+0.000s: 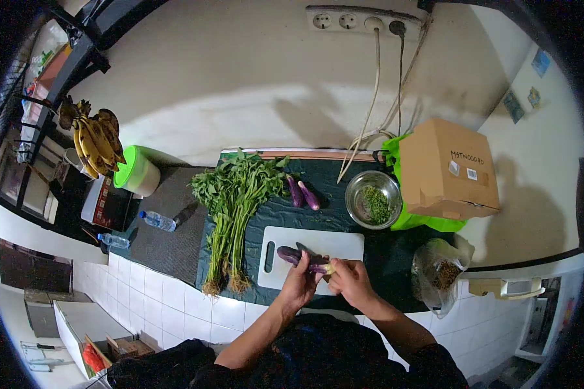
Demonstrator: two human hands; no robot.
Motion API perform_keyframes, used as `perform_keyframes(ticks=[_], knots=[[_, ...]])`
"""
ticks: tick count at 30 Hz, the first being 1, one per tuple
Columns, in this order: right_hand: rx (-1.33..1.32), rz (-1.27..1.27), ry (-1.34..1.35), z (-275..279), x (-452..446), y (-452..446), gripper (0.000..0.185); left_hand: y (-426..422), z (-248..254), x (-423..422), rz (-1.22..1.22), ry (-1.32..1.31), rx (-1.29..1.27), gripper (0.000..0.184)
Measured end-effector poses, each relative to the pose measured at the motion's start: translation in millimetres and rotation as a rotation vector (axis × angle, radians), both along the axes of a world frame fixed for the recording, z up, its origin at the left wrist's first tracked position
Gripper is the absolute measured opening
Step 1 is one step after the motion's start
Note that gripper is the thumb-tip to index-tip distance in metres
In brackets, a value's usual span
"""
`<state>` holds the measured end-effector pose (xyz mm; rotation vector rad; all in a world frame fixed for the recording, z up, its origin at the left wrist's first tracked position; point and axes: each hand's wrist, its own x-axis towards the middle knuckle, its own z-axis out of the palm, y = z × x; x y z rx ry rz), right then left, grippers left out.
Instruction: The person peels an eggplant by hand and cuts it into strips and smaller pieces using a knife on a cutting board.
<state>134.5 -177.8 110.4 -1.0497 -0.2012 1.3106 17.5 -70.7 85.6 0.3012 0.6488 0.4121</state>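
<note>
We see only part of the eggplant [288,255]: the left hand [298,280] covers a stretch of its middle, and the right hand [349,280] hides the tip of its pale end. What else the right fingers may enclose, we cannot tell. Both hands block part of the cutting board [328,240]. The cardboard box [435,168] conceals much of the green bag [435,224]. We find the print on the white label [472,174] too small to read. Our wearer's dark clothing [331,360] runs off the bottom edge.
</note>
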Motion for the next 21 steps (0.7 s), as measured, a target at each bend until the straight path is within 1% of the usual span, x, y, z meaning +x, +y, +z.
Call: perform_keyframes(ticks=[2, 3, 5, 9, 10, 11, 12, 14, 16, 17, 18, 19, 20, 21], knots=[[0.107, -0.024, 0.176, 6.2, 2.4, 0.2, 0.028, -1.9, -3.0, 3.3, 0.001, 0.004, -0.001, 0.035], [0.106, -0.026, 0.177, 11.7, 2.0, 1.3, 0.028, -3.4, -5.0, 4.2, 0.021, 0.001, -0.009, 0.034], [0.022, -0.054, 0.278, 25.0, -0.7, 4.8, 0.027, -3.9, -9.1, 3.9, 0.039, -0.004, -0.018, 0.033], [0.073, -0.063, 0.298, 29.5, -11.5, 5.2, 0.024, -2.7, -11.1, -1.4, -0.013, -0.136, -0.154, 0.032], [0.163, -0.066, 0.35, 25.9, -14.5, 5.0, 0.024, -2.7, -8.4, -2.4, -0.042, -0.191, -0.21, 0.032], [0.252, -0.069, 0.402, 24.0, -16.9, 5.2, 0.026, -4.8, -7.8, -2.3, -0.039, -0.19, -0.211, 0.032], [0.249, -0.067, 0.403, 28.7, -18.8, 5.3, 0.026, -8.9, -6.9, -0.7, -0.072, -0.376, -0.322, 0.033], [0.271, -0.063, 0.541, 43.7, -19.6, 6.1, 0.026, -11.2, -4.1, -0.7, -0.105, -0.564, -0.43, 0.034], [0.31, -0.032, 0.527, 45.5, -12.4, 4.7, 0.026, -7.2, 14.5, 4.9, 0.02, -0.371, -0.113, 0.034], [0.304, -0.03, 0.485, 41.7, -7.8, 3.7, 0.027, -4.6, 23.6, 7.2, 0.068, -0.348, -0.071, 0.032], [0.295, -0.027, 0.443, 39.4, -5.2, 3.3, 0.036, -2.7, 21.0, 6.3, 0.065, -0.355, -0.074, 0.032], [0.237, -0.05, 0.335, 39.0, -7.5, 3.2, 0.041, -1.3, 14.7, 4.3, 0.065, -0.309, -0.011, 0.031], [0.234, -0.048, 0.33, 35.6, -8.0, 1.6, 0.041, 0.1, 9.4, 1.7, 0.067, -0.261, 0.053, 0.03], [0.157, -0.033, 0.147, 30.4, -8.0, 0.6, 0.042, 2.5, 6.1, -1.2, 0.11, -0.284, 0.038, 0.035]])
